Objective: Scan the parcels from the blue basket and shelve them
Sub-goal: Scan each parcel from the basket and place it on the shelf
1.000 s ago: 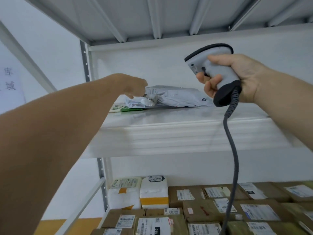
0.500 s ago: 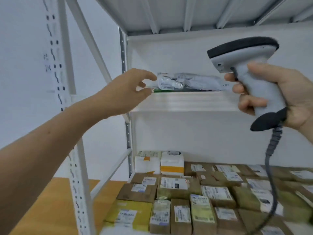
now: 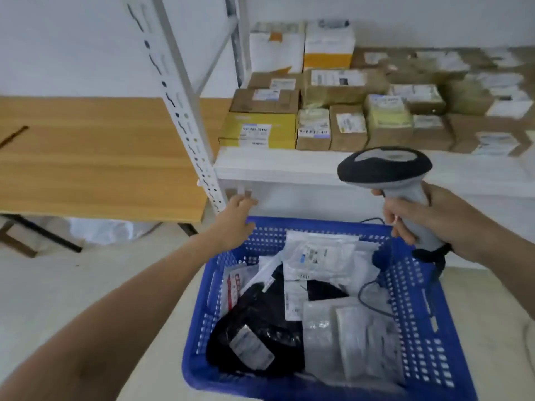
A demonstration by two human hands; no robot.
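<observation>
The blue basket (image 3: 417,287) stands on the floor in front of the shelf, filled with several soft parcels: a white bag with a label (image 3: 317,256), a black bag (image 3: 260,331) and clear bags (image 3: 347,337). My left hand (image 3: 234,224) is empty and hovers over the basket's far left corner, fingers relaxed and reaching forward. My right hand (image 3: 428,221) grips the grey handle of a barcode scanner (image 3: 385,169) above the basket's far right side. The scanner's cable (image 3: 367,299) trails down into the basket.
The white shelf (image 3: 275,166) behind the basket carries several cardboard boxes (image 3: 347,125) with labels. A perforated white upright (image 3: 185,111) stands just left of my left hand. A wooden table (image 3: 95,157) fills the left side. Pale floor surrounds the basket.
My view has dropped from the upper shelf to the basket on the floor. My left hand left the grey bag on the upper shelf and came down empty. The scanner stayed in my right hand.
</observation>
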